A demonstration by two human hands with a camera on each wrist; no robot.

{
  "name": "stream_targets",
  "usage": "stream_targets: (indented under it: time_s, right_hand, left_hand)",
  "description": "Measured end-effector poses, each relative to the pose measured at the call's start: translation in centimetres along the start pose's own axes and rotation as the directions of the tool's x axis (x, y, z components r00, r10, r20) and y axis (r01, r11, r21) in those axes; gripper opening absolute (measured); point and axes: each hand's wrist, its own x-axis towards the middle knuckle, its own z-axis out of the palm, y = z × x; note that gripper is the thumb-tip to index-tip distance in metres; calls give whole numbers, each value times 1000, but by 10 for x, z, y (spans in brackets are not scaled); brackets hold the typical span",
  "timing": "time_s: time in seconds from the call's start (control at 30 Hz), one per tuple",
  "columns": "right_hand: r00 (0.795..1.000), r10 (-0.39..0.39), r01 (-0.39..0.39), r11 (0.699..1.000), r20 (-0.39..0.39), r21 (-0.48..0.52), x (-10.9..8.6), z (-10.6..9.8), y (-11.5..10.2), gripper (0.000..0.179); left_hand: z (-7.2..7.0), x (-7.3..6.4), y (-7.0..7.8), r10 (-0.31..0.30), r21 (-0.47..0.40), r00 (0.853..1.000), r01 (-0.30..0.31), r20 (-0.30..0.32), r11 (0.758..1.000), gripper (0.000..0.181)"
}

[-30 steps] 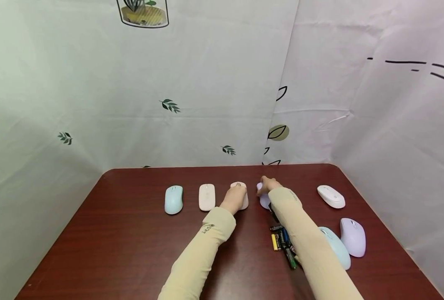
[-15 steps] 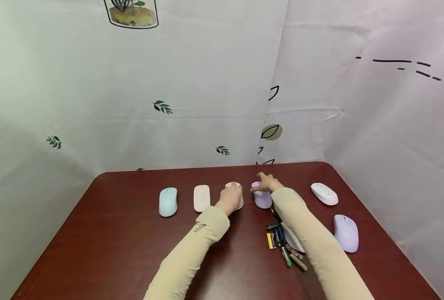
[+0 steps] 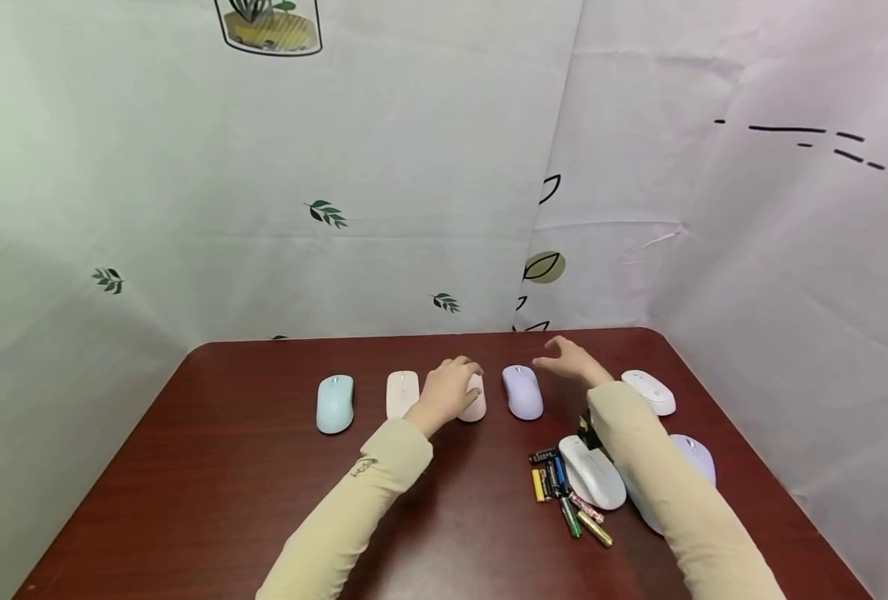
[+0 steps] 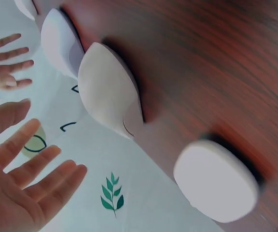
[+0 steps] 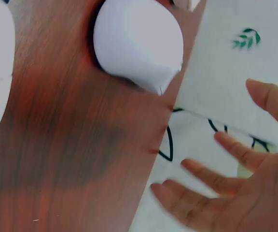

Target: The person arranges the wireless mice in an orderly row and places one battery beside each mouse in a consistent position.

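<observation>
My left hand point(image 3: 447, 390) hovers beside and partly over a pale pink computer mouse point(image 3: 476, 406), fingers spread and nothing in them. The left wrist view shows this hand point(image 4: 28, 179) apart from the mouse point(image 4: 107, 87). To the right stands a lavender mouse point(image 3: 522, 392) on the table. My right hand point(image 3: 573, 362) is raised just right of it, fingers loosely extended and holding nothing; a gap separates the hand point(image 5: 245, 183) from the lavender mouse point(image 5: 139, 38) in the right wrist view. Left of my left hand, a cream mouse point(image 3: 402, 392) and a light-blue mouse point(image 3: 335, 404) continue the row.
Several batteries point(image 3: 552, 479) lie against a white mouse point(image 3: 592, 473) at right centre. Another white mouse point(image 3: 649, 392), a second lavender mouse point(image 3: 697, 454) and a light-blue one point(image 3: 641, 504) are partly covered by my right sleeve. Patterned cloth point(image 3: 414, 167) hangs behind the table point(image 3: 212, 467).
My left hand has come off the pink mouse toward the left. My right hand has let go of the lavender mouse and moved right, uncovering it and the white mouse by the batteries.
</observation>
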Motion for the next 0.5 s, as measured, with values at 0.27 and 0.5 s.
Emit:
stream_targets:
  time_s: [0.27,0.5]
  right_hand:
    - [939,-254,271,962,-232,44,-15,-20,37,32]
    - [933,-240,235,971,-267,-54,-35,-42,65,25]
  left_hand:
    - [-12,-31,-39,1,-18,983,-4,-185,1000,22]
    - [-13,-57,-74,8,37,987,-2,-161,999,20]
